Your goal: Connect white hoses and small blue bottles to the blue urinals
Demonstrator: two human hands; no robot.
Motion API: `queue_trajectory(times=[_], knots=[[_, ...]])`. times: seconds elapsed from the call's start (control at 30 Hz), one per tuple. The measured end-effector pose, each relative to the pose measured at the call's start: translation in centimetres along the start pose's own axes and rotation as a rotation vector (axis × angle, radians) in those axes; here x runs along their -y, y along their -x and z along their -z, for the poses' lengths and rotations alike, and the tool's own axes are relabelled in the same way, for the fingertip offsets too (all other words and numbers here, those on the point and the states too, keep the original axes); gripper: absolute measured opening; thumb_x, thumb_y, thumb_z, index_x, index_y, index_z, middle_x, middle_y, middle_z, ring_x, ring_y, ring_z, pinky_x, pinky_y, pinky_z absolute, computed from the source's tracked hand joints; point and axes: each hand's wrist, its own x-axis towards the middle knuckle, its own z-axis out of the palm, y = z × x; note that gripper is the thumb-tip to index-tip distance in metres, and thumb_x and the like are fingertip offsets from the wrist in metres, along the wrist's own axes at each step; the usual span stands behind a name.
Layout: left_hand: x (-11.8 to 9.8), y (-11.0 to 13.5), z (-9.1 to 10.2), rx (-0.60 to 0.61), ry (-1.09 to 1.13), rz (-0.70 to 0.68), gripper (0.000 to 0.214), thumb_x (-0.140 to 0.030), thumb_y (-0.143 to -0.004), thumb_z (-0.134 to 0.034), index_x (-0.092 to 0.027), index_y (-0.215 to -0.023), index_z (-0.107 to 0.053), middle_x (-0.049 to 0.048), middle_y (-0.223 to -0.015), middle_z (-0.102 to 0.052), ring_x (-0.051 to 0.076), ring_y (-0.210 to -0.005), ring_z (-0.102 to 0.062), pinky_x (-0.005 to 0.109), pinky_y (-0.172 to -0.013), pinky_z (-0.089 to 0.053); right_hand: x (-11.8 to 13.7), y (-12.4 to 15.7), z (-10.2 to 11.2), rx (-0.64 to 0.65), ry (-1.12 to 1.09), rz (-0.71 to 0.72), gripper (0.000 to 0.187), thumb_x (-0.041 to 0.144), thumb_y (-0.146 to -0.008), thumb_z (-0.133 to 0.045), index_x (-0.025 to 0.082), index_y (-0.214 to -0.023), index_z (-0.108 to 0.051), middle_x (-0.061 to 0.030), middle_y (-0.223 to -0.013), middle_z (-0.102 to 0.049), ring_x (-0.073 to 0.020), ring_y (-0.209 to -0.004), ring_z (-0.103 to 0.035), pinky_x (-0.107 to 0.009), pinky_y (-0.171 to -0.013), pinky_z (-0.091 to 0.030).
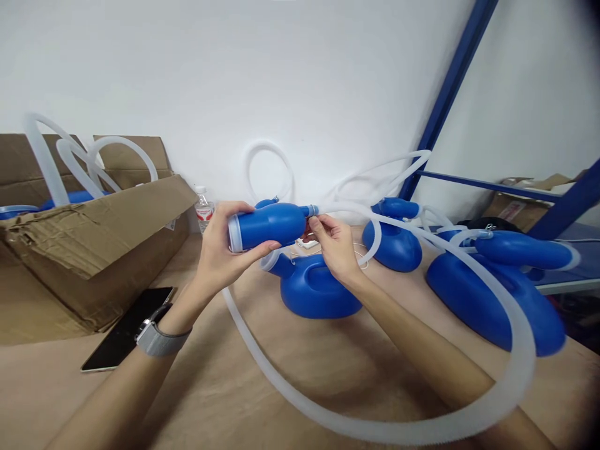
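My left hand [220, 240] is wrapped round a blue plastic funnel-shaped bottle [272, 225] with a whitish rim, held sideways above the table. A translucent hose [344, 208] joins its narrow neck, where a hose clamp [312, 211] sits. Thumb and fingers of my right hand [335, 244] are pinched together at the underside of that clamp; the fingertips are partly hidden. Below stands a blue jug [319, 290] with a handle and a pale-rimmed spout. The long hose loops down across the front of the table and over my right forearm.
On the left an open cardboard box [94, 244] holds blue parts and hoses. A black tablet-like slab [126, 328] lies beside it, near a water bottle [203, 209]. More blue jugs [497, 300] with hoses stand at right, before a blue metal frame [445, 94].
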Motion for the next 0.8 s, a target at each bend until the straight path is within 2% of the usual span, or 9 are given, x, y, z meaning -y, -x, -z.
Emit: queue_trajectory(times=[0.17, 0.33, 0.6, 0.8], knots=[[0.27, 0.12, -0.15, -0.026, 0.047, 0.034, 0.061, -0.054, -0.073, -0.090, -0.029, -0.116, -0.055, 0.0026, -0.112, -0.065, 0.028, -0.108, -0.068, 0.046, -0.097, -0.055, 0.62, 0.29, -0.03, -0.015, 0.040, 0.094, 0.046, 0.065, -0.081, -0.080, 0.020, -0.075, -0.072, -0.0004, -0.067, -0.069, -0.0151, -0.063, -0.065, -0.029, -0.065, -0.058], [0.22, 0.52, -0.58, -0.049, 0.094, 0.104, 0.062, -0.054, -0.072, -0.091, -0.029, -0.115, -0.055, 0.0017, -0.112, -0.066, 0.027, -0.106, -0.067, 0.048, -0.097, -0.056, 1.03, 0.80, -0.15, -0.096, 0.181, 0.179, 0.047, 0.066, -0.085, -0.075, 0.021, -0.074, -0.071, -0.0018, -0.066, -0.070, -0.0173, -0.064, -0.067, -0.032, -0.066, -0.059], [0.16, 0.30, -0.42, -0.032, 0.120, 0.166, 0.058, -0.055, -0.072, -0.089, -0.028, -0.112, -0.057, 0.0013, -0.108, -0.065, 0.025, -0.099, -0.066, 0.046, -0.086, -0.060, 0.88, 0.42, 0.13, -0.067, 0.185, 0.175, 0.046, 0.064, -0.086, -0.075, 0.020, -0.074, -0.072, -0.0015, -0.066, -0.070, -0.0167, -0.062, -0.066, -0.032, -0.065, -0.059], [-0.27, 0.47, -0.70, -0.043, 0.097, 0.124, 0.057, -0.049, -0.073, -0.090, -0.028, -0.114, -0.056, 0.0014, -0.110, -0.065, 0.025, -0.104, -0.066, 0.044, -0.091, -0.057, 1.02, 0.40, 0.26, -0.078, 0.189, 0.175, 0.046, 0.063, -0.087, -0.074, 0.021, -0.070, -0.071, -0.0007, -0.063, -0.068, -0.0169, -0.061, -0.066, -0.031, -0.064, -0.058]])
